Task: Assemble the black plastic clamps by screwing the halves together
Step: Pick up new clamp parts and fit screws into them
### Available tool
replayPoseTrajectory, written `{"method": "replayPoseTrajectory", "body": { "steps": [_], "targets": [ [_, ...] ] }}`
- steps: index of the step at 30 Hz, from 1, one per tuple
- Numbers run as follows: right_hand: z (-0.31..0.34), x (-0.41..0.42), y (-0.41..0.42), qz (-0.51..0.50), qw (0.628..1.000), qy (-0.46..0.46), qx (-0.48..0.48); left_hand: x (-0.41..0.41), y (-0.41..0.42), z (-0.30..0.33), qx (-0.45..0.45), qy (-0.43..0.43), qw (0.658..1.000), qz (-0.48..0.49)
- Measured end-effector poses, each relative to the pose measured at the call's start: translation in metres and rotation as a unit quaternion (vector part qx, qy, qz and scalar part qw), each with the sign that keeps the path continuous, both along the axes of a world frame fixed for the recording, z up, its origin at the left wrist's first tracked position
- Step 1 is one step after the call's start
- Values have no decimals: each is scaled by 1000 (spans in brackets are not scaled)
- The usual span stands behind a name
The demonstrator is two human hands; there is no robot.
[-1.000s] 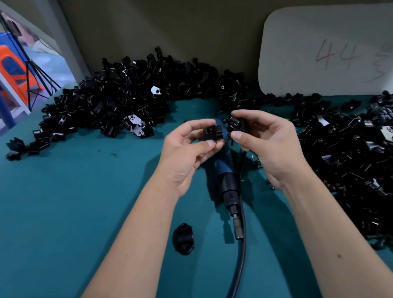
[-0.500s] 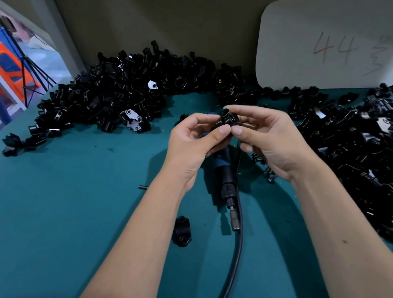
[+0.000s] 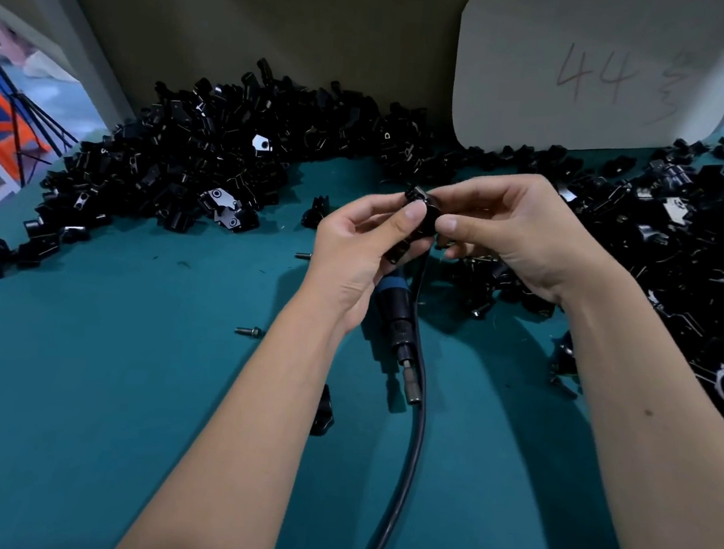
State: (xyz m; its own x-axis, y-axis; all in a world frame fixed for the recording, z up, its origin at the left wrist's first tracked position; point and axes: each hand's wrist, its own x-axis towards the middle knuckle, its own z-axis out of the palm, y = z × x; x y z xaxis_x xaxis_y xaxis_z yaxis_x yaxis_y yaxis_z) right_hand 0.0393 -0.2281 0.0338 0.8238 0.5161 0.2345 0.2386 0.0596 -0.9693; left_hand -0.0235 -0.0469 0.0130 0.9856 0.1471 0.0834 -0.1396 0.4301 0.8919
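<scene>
At centre frame, above the green table [image 3: 67, 422], the left hand [image 3: 353, 251] and the right hand [image 3: 521, 233] meet on one black clamp [image 3: 419, 217]: the left thumb lies across its near face with the fingers curled behind, and the right thumb and forefinger pinch its right side. A second ago each hand held its own half a little apart; half a second ago the halves had come together, and now both hands sit slightly higher in the frame with the clamp pressed between them. Below the hands the blue-bodied power screwdriver [image 3: 396, 313] lies on the table, its black cable [image 3: 401, 479] running to the lower edge, where it lay before. One loose clamp piece [image 3: 322, 413] rests at lower centre beside the left forearm, and a screw [image 3: 250, 331] lies left of it, with another screw [image 3: 304, 255] nearer the left hand. No bins show; the parts lie heaped on the table, one pile [image 3: 192, 167] at upper left and another pile [image 3: 686, 272] along the right edge. A white board [image 3: 596, 66] marked "44" leans at upper right.
</scene>
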Motion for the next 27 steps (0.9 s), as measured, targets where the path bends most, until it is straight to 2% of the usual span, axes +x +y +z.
{"method": "replayPoseTrajectory", "body": {
  "steps": [3, 5, 7, 9, 11, 14, 25, 27],
  "targets": [
    [6, -1, -1, -12, 998, -16, -55, 2, 2, 0, 12, 10, 1000, 0],
    [11, -1, -4, -23, 989, -32, -143, 4, 3, -1, 5, 18, 1000, 21],
    [18, 2, -12, -4, 946, -87, -312, 5, 7, -3, -22, 36, 998, 56],
    [24, 3, -18, 62, 877, -98, -466, 5, 13, -3, -46, 52, 994, 81],
    [26, 2, -15, 90, 831, -97, -540, 5, 18, -2, -66, 62, 992, 93],
    [24, -1, -2, 80, 797, -147, -580, 4, 19, -2, -77, 69, 990, 97],
    [23, -9, 14, 79, 746, -213, -626, 3, 21, -3, -106, 75, 986, 105],
    [19, -9, 14, 73, 752, -207, -621, 2, 22, -3, -112, 73, 985, 106]
  ]
}}
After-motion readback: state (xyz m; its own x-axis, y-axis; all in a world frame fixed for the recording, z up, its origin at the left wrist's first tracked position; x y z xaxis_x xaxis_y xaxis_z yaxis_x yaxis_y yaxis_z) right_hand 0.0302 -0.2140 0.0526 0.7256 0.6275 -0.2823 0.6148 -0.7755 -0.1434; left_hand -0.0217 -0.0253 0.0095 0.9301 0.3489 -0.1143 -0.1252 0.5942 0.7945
